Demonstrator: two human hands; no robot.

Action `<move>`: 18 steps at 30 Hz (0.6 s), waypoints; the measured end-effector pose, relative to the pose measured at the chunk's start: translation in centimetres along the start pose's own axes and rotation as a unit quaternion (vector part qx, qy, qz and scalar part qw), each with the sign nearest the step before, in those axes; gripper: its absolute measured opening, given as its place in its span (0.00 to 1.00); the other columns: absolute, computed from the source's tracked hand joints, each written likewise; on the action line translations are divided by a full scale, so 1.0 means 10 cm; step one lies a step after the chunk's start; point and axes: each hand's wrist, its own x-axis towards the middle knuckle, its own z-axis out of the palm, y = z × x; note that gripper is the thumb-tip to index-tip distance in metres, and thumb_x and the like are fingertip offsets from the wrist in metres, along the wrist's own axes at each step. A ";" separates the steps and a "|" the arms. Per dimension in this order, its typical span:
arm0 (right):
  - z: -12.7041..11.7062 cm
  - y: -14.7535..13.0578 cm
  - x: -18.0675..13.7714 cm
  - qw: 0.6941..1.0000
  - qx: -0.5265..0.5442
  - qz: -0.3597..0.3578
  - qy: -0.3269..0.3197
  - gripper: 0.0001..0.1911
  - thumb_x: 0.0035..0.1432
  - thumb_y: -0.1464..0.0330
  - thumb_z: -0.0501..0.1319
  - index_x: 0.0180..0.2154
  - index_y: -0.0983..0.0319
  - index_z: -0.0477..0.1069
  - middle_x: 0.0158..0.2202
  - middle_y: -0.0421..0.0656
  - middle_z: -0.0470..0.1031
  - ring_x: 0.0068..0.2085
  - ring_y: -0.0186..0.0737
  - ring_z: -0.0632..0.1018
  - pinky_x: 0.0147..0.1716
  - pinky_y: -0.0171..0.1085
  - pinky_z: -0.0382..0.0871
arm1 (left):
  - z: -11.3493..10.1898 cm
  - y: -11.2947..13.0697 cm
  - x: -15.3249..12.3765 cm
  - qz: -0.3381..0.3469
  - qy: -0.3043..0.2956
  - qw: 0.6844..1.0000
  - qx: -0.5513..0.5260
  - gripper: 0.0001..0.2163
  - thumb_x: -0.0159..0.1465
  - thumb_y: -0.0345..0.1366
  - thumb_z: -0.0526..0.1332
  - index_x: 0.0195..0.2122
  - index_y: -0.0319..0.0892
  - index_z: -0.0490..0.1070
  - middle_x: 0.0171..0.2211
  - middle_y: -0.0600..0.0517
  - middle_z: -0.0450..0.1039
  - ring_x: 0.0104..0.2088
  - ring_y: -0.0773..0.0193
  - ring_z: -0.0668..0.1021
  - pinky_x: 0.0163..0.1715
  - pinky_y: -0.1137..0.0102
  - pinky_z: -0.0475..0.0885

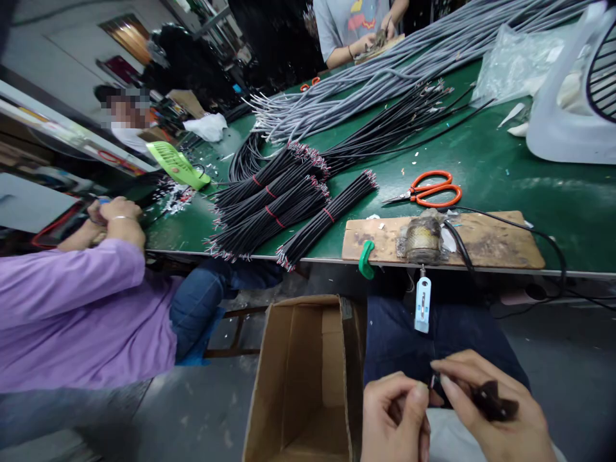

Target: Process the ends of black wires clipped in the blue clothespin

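Low in the view, over my lap, my left hand [397,417] and my right hand [495,410] are close together with bent fingers. My right thumb and fingers pinch a small black piece [437,387]. A dark, angular object [495,401] sticks out between the fingers of that hand; its kind is unclear. My left thumb and forefinger are pressed together beside the black piece, and what they hold is hidden. Ahead of my hands, a light-blue, slotted tool part [422,305] hangs from a small motor [423,237] on a wooden board [500,240].
A cardboard box [269,385] stands left of my legs. The green table [389,167] bears orange-handled scissors [433,189], bundled black cables [269,199], grey cables [337,96] and a white fan [553,128]. A green clamp [366,260] grips the board. Co-workers sit left and opposite.
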 end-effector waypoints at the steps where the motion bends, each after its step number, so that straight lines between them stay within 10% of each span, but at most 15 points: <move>1: -0.02 -0.01 0.05 0.999 0.036 0.015 -0.036 0.08 0.58 0.74 0.60 0.37 0.58 0.77 0.29 0.40 0.78 0.28 0.35 0.81 0.25 0.28 0.76 | -0.03 0.00 0.02 0.018 -0.014 1.000 0.012 0.19 0.61 0.51 0.62 0.31 0.37 0.77 0.16 0.56 0.65 0.09 0.77 0.63 0.09 0.80 0.58; 8: -0.19 -0.04 0.09 0.987 0.054 0.003 -0.149 0.10 0.61 0.75 0.58 0.39 0.59 0.75 0.29 0.39 0.75 0.29 0.33 0.80 0.28 0.27 0.75 | -0.18 0.09 0.12 0.269 -0.072 0.941 0.191 0.06 0.62 0.34 0.63 0.34 0.39 0.80 0.23 0.47 0.75 0.24 0.62 0.75 0.25 0.70 0.70; 18: -0.09 0.18 -0.34 0.952 -0.245 -0.160 -0.091 0.22 0.50 0.80 0.48 0.46 0.65 0.68 0.40 0.50 0.76 0.36 0.38 0.82 0.32 0.31 0.74 | -0.05 0.06 0.01 0.321 0.018 0.904 0.281 0.05 0.58 0.28 0.64 0.31 0.42 0.79 0.21 0.51 0.76 0.21 0.64 0.74 0.26 0.69 0.69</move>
